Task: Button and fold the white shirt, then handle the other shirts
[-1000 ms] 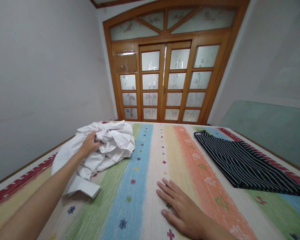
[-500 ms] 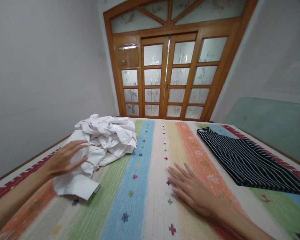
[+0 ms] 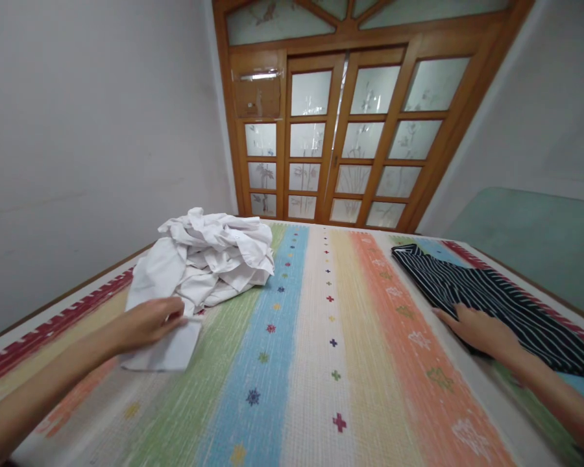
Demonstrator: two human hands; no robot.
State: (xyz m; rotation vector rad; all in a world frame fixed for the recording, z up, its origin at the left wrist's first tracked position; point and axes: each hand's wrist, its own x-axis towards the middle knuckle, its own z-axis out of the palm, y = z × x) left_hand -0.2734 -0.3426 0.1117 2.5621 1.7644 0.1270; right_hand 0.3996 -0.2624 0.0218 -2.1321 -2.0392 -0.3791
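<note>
A crumpled white shirt [image 3: 224, 250] lies in a heap on the left of the striped bedspread [image 3: 316, 389]. My left hand [image 3: 150, 322] is closed on its near part, fingers curled over a flat flap of the cloth that looks like a cuff. On the right lies a folded black garment with thin white stripes [image 3: 496, 292]; its kind cannot be made out. My right hand [image 3: 484, 332] rests at the garment's near left edge, thumb apart from the fingers and pointing left. Its other fingers are partly hidden.
Beyond the bed's far edge stand wooden doors with glass panes [image 3: 331, 143]. A pale green board [image 3: 530, 240] runs along the right side, and a grey wall [image 3: 78, 149] rises on the left.
My right hand has moved right, from flat on the bedspread to the striped garment. My left hand's fingers, spread before, have curled onto the white shirt. The view has shifted slightly.
</note>
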